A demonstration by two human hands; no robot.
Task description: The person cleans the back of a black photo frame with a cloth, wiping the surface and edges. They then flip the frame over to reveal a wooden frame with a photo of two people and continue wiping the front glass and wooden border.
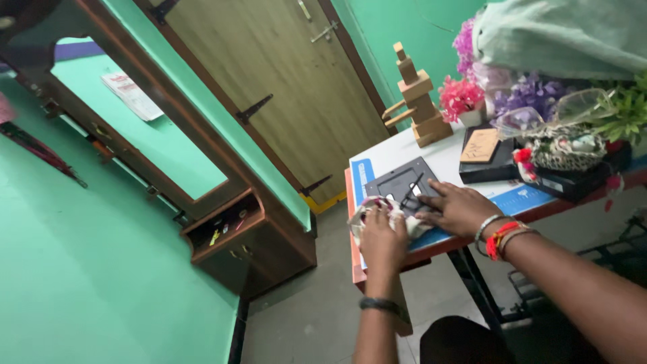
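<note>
Flat dark grey rectangular plastic plate [402, 183], long axis toward the wall, under the flat-fingered right hand [458, 209]; left hand [381, 239] clutches a crumpled white cloth [377, 214].

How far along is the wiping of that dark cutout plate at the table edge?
Done: cannot tell; no wiped patch stands out on the dark cutout plate. In hand: the left hand presses a bunched white cloth at the plate's near edge, while the right hand lies flat beside it, steadying it. Left: the plate's far part, toward the wooden block figure, has no cloth on it.
</note>
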